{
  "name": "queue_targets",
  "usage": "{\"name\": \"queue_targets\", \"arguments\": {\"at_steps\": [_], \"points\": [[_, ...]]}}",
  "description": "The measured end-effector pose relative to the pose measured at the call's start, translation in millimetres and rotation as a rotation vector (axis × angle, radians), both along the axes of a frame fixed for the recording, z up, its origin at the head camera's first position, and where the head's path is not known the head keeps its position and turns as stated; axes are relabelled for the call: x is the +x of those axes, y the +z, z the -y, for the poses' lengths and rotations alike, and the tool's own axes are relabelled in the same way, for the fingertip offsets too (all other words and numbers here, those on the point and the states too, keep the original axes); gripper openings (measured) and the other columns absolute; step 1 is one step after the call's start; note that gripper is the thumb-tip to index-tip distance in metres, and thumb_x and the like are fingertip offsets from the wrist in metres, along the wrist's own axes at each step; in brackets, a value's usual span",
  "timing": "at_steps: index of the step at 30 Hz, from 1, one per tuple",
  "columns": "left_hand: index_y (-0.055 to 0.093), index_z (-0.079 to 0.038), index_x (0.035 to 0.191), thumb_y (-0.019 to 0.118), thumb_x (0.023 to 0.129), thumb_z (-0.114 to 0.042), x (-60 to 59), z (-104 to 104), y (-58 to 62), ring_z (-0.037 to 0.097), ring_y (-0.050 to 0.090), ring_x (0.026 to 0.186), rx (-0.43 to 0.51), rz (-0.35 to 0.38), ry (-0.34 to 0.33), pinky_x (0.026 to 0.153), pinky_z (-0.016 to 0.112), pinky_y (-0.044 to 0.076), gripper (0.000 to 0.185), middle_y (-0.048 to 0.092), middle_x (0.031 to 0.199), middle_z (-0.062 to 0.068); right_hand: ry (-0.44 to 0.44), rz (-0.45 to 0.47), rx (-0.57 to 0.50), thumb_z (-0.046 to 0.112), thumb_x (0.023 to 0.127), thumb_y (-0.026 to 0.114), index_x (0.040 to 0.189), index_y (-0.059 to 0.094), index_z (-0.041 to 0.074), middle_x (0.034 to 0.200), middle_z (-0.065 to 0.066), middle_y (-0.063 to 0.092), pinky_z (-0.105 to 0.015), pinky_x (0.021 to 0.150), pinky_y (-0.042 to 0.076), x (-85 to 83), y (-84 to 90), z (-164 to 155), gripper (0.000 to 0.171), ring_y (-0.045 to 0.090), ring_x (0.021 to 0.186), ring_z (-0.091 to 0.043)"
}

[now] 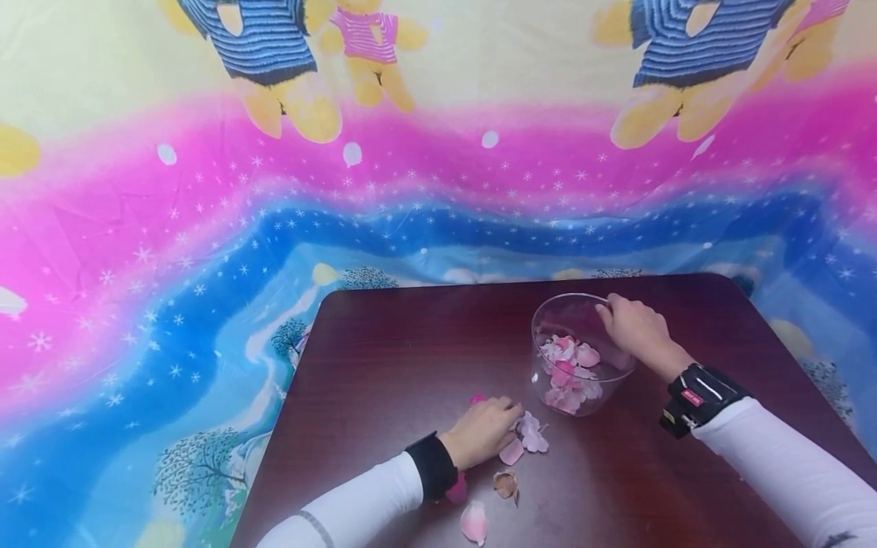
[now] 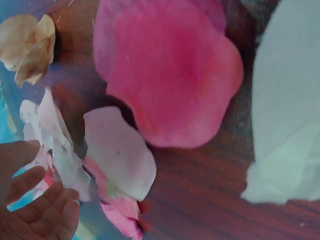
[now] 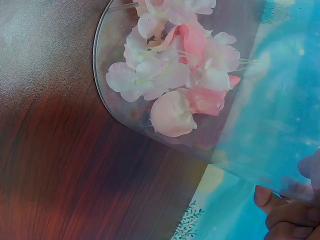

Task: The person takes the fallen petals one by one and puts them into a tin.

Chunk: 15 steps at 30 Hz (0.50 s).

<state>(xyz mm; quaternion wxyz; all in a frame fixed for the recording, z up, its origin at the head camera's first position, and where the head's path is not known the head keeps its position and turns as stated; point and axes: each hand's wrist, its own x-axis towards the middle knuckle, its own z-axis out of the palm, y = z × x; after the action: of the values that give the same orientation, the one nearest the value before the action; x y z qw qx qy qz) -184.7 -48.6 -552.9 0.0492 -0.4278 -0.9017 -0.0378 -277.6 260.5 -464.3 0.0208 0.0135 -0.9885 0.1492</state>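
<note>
At the far right of the table, my right hand (image 1: pixel 633 326) grips the rim of a clear container (image 1: pixel 541 327), thumb on one side of the wall and fingers on the other. Pink and white flower petals (image 1: pixel 572 373) lie heaped inside; the right wrist view shows whole pale blossoms (image 3: pixel 145 80) among them. My left hand (image 1: pixel 483 430) is low over the table, fingers loosely bent, fingertips right at a pale pink flower (image 1: pixel 533 432). Its thumb and fingers stand apart in the left wrist view. Beside them lies a pale petal (image 2: pixel 120 150), with a deep pink petal (image 2: pixel 175 75) nearer the wrist.
A dried brown petal (image 1: pixel 505 485) and a pale pink petal (image 1: pixel 474 524) lie toward the near edge of the dark wooden table (image 1: pixel 397 342). Another bright pink petal (image 1: pixel 477 399) shows just beyond the left hand. A patterned cloth (image 1: pixel 425 167) hangs behind and around the table.
</note>
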Motion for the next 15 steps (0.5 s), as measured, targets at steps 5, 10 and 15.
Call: {"name": "queue_targets", "arguments": {"at_steps": [5, 10, 15], "points": [[0.072, -0.018, 0.102, 0.071, 0.091, -0.018, 2.2, -3, -5.9, 0.01, 0.069, 0.089, -0.045, -0.026, -0.025, 0.08, 0.022, 0.055, 0.011, 0.071, 0.101, -0.003, 0.004, -0.005, -0.001, 0.032, 0.106, 0.046, 0.105, 0.058, -0.001, 0.081, -0.022, 0.065, -0.052, 0.055, 0.048, 0.0, -1.5, -2, 0.035, 0.066, 0.08, -0.043], [0.073, -0.019, 0.102, 0.068, 0.093, -0.015, 3.3, -6, -10.2, 0.008, 0.068, 0.086, -0.078, -0.032, -0.012, 0.077, 0.02, 0.056, 0.011, 0.069, 0.097, -0.004, 0.007, -0.014, -0.001, 0.033, 0.106, 0.046, 0.107, 0.058, -0.002, 0.085, -0.024, 0.067, -0.055, 0.058, 0.049, -0.4, -1.9, -2, 0.036, 0.067, 0.083, -0.046], [0.074, -0.019, 0.101, 0.07, 0.093, -0.018, 2.1, -8, -11.7, 0.008, 0.067, 0.083, -0.077, 0.012, 0.015, 0.072, 0.018, 0.055, 0.009, 0.066, 0.091, -0.004, 0.009, -0.002, -0.004, 0.033, 0.106, 0.046, 0.109, 0.058, -0.002, 0.086, -0.025, 0.066, -0.055, 0.058, 0.049, -0.4, -0.7, -2, 0.037, 0.066, 0.084, -0.046]]}}
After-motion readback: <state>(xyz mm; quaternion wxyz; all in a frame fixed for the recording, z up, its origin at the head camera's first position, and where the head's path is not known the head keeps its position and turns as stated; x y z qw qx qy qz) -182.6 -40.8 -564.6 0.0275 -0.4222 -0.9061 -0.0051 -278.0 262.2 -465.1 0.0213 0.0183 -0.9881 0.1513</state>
